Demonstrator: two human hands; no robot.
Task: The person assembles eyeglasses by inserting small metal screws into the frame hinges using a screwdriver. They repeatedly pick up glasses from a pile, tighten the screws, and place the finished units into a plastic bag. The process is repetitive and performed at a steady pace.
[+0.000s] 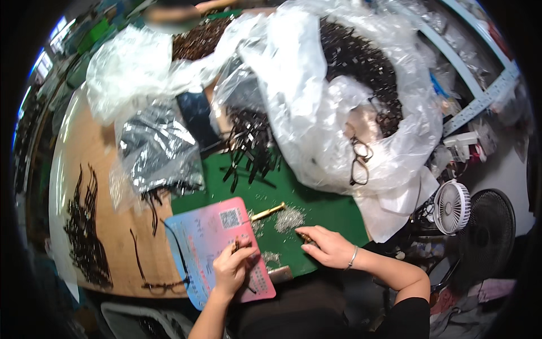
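Note:
My left hand is closed over the pink and blue printed sheet, its fingers pinching a small brown eyeglass part that they mostly cover. On the green mat, my right hand is closed with thumb and fingers around a small dark brown piece, too covered to name. Just beyond that hand lies a pile of tiny silvery metal bits, like screws. A screwdriver with a yellow handle rests between the pile and the sheet. More tiny bits lie between my hands.
Dark eyeglass temples are heaped at the mat's far edge; others lie at left. A large plastic bag holds many dark frames, with one eyeglass frame on it. Another frame sits at the table's near edge. Fans stand at right.

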